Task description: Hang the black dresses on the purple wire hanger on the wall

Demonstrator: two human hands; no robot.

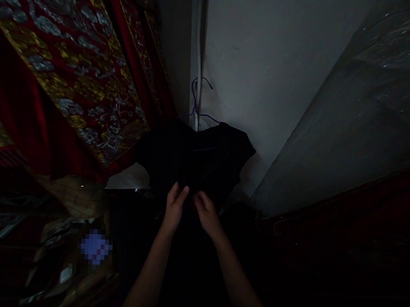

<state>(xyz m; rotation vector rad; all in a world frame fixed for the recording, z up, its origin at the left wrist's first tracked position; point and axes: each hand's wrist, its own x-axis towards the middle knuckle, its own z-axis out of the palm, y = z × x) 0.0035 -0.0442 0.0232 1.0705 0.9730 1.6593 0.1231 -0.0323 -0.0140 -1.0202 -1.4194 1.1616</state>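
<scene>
Black short-sleeved top (204, 165) on a wire hanger (193, 90), against a pale wall (264, 52); both hands engaged.
Left hand (176, 205) and right hand (206, 212), fingers curled nearly closed, pinch the cloth at the top's lower front, slightly apart; fingertip detail is obscured by darkness. Left of the top: red hanging (92, 83) embroidered in gold and silver. Below left of the top: blue item (95, 247), pixelated, any marking unreadable. Right of the top: grey, glossy sheeting (349, 110).

Seemingly a costume store: embroidered red cloth (88, 71) hangs beside a dark garment (207, 165).
</scene>
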